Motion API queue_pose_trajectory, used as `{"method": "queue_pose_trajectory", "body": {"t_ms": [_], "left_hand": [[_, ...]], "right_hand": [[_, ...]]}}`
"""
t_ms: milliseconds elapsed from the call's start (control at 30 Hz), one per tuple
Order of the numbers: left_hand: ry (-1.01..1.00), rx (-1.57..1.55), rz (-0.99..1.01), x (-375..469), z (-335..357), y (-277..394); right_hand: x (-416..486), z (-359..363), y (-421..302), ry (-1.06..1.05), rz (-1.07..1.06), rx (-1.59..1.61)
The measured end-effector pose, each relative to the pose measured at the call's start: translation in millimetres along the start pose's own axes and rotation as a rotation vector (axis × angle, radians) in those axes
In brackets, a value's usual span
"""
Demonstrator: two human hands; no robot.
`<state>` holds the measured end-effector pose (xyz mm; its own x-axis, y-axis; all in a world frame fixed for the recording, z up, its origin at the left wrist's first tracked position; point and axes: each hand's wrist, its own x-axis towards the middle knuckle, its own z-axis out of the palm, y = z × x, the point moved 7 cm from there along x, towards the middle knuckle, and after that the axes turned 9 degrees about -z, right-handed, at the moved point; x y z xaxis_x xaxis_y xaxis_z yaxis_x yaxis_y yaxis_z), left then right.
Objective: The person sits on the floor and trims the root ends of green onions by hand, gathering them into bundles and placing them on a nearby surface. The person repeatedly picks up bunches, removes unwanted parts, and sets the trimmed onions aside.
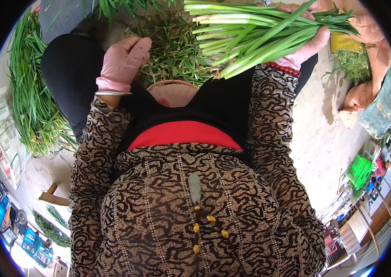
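My right hand (308,52), in a thin pink glove, supports and grips a bunch of long green leafy stalks (251,38), perhaps garlic chives. Their pale cut ends point left and the leaf tips right. More gloved fingers show over the bunch at the top edge; whose they are I cannot tell. My left hand (124,59), gloved alike, is curled closed above my left thigh, with nothing visible in it. Between the hands, lower down, lies a heap of loose green and brown leaf trimmings (178,48). A round pinkish container (173,93) shows between my legs.
A long pile of green stalks (33,93) lies at left beside printed sheeting (3,128). A small wooden piece (55,196) is on the floor behind it. At right are a yellow-wrapped bundle (349,52), peach cloth (356,97), teal sheeting (384,100) and a green crate (359,171).
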<state>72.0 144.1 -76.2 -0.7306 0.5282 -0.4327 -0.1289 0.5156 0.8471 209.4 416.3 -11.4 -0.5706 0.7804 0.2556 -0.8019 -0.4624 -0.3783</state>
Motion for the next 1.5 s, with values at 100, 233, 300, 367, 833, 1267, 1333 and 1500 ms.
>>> {"method": "queue_pose_trajectory", "body": {"t_ms": [100, 233, 300, 367, 833, 1267, 1333, 1500], "left_hand": [[-0.007, -0.157, 0.008, -2.5, -2.9, 15.0], [0.056, -0.324, 0.236, -12.7, -7.2, 50.8], [0.075, -0.337, 0.436, -29.7, -6.2, 76.8], [0.041, -0.182, 0.605, -57.1, -0.5, 102.9], [-0.141, -0.237, 0.477, -60.5, 42.7, 102.8], [-0.027, -0.578, 0.447, -57.5, 40.3, 102.9], [-0.047, -0.578, 0.411, -52.9, 39.2, 101.4], [0.078, -0.572, 0.379, -50.4, 23.2, 91.1]], "right_hand": [[-3.9, 9.6, 6.9, -0.053, 0.048, 0.063], [0.9, -1.7, 6.7, 0.048, 0.106, 0.251], [-0.6, 2.6, 5.3, -0.034, 0.129, 0.172], [-5.4, 16.4, 14.3, -0.082, 0.184, 0.225], [-6.0, 16.4, 11.5, -0.152, 0.134, 0.237], [-6.8, 6.4, 5.9, -0.118, 0.077, -0.068], [-6.5, 0.6, 8.1, -0.101, 0.065, -0.059], [-0.8, -12.2, -1.1, -0.010, 0.015, 0.026]]}}
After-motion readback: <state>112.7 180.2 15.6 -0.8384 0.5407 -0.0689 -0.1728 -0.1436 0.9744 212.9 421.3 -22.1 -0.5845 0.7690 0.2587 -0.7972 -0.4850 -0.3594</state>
